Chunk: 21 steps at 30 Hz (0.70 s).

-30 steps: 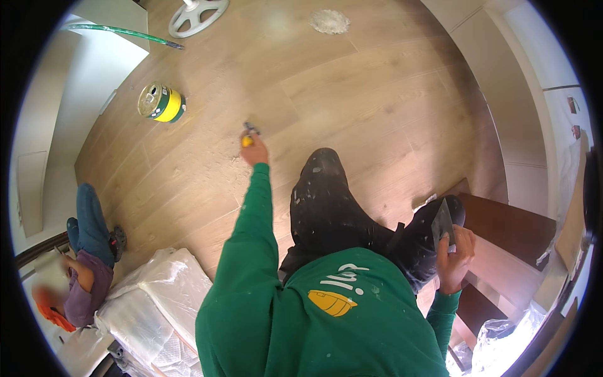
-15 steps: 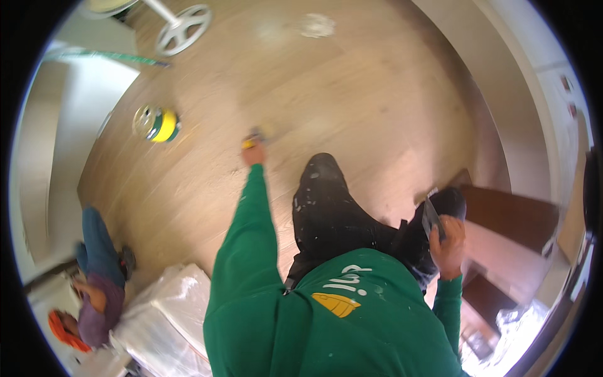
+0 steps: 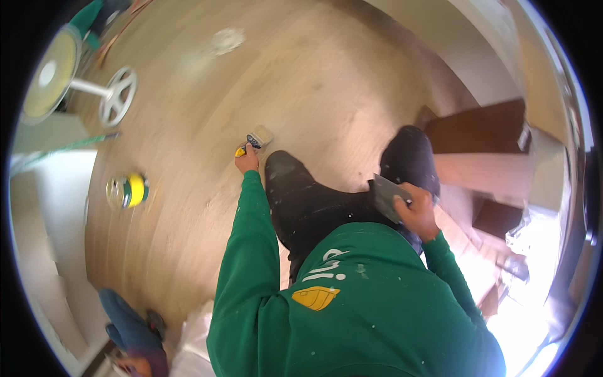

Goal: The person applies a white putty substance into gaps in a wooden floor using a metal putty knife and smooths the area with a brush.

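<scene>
Left hand (image 3: 247, 162) at full reach, fingers clamped on a yellow-handled putty knife (image 3: 254, 141) whose blade lies on the wood floor (image 3: 326, 81); right hand (image 3: 416, 210) by my knee, fingers closed on a grey trowel (image 3: 387, 196). Compared with a second earlier, I see both hands unchanged in grip. The view has swung, so the yellow tape roll (image 3: 127, 191) now sits farther left and a white wheeled stand (image 3: 110, 94) has entered.
</scene>
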Each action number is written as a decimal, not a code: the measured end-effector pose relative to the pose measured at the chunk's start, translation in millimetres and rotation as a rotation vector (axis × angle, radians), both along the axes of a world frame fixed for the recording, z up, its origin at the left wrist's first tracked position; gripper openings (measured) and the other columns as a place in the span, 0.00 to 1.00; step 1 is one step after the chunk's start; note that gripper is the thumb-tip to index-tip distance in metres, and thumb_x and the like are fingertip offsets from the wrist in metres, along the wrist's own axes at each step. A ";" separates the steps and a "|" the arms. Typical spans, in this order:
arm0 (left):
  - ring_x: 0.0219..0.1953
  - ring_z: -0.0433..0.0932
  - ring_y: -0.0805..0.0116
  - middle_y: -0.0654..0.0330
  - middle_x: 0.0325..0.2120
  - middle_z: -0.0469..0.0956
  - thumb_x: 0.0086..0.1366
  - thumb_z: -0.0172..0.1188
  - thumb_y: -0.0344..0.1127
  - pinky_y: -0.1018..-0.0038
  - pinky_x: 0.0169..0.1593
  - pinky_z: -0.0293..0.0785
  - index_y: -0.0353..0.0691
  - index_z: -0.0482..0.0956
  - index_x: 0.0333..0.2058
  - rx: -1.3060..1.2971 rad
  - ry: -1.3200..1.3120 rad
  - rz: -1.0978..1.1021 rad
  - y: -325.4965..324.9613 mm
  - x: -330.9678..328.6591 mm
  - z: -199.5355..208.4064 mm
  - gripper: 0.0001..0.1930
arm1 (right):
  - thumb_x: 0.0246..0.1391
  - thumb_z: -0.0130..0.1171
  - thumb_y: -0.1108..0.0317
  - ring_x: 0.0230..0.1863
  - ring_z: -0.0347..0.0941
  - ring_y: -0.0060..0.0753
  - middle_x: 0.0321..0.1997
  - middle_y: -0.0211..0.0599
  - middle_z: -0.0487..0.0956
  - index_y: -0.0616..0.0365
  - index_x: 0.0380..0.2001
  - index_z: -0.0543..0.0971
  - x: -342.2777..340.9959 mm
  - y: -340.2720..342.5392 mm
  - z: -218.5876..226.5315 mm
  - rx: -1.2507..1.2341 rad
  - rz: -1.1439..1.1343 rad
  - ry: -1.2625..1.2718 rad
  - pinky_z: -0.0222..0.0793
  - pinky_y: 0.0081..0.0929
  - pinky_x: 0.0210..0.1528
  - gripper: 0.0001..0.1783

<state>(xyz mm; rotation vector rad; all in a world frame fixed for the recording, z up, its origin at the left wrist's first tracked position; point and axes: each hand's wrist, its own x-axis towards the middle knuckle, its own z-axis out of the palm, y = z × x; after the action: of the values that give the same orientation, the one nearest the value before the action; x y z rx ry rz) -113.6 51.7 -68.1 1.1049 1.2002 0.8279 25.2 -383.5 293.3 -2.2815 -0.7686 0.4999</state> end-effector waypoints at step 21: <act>0.26 0.83 0.61 0.50 0.25 0.84 0.62 0.66 0.44 0.64 0.34 0.78 0.34 0.83 0.37 0.136 0.423 0.167 -3.8 -65.6 12.5 0.16 | 0.58 0.62 0.68 0.32 0.69 0.19 0.29 0.30 0.77 0.66 0.33 0.79 -6.4 -13.3 -13.2 0.134 0.024 0.266 0.68 0.23 0.35 0.09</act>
<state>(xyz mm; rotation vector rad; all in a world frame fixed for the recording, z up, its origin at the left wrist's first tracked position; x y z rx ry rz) -179.2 48.0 -55.6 1.3481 1.6237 0.8364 18.8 -396.8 280.1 -2.0329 -0.6751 0.7237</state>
